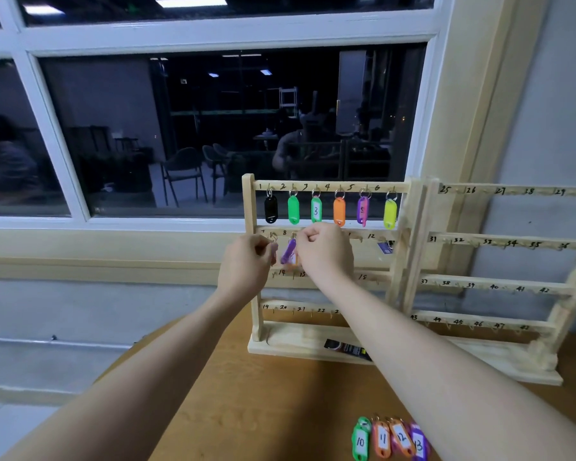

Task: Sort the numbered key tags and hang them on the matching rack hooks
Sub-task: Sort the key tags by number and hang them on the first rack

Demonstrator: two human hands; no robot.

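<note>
A wooden key rack (249,261) with numbered hooks stands on the table. Its top row holds several coloured tags: black (270,209), green (293,210), green "3" (316,210), orange (339,211), purple (362,210) and yellow (390,212). My left hand (246,264) pinches a ring at the hook marked 7, with a reddish tag (273,254) hanging under it. My right hand (323,251) has its fingers curled at the second bar, beside a purple tag (288,251) below hook 8. Tags numbered 10 to 13 (389,439) lie on the table near me.
A second wooden rack (499,284) numbered 25 upward stands to the right, with no tags on it. A blue tag (384,247) hangs near hook 12. A dark packet (346,349) lies on the first rack's base. A window and wall stand behind the round wooden table (263,394).
</note>
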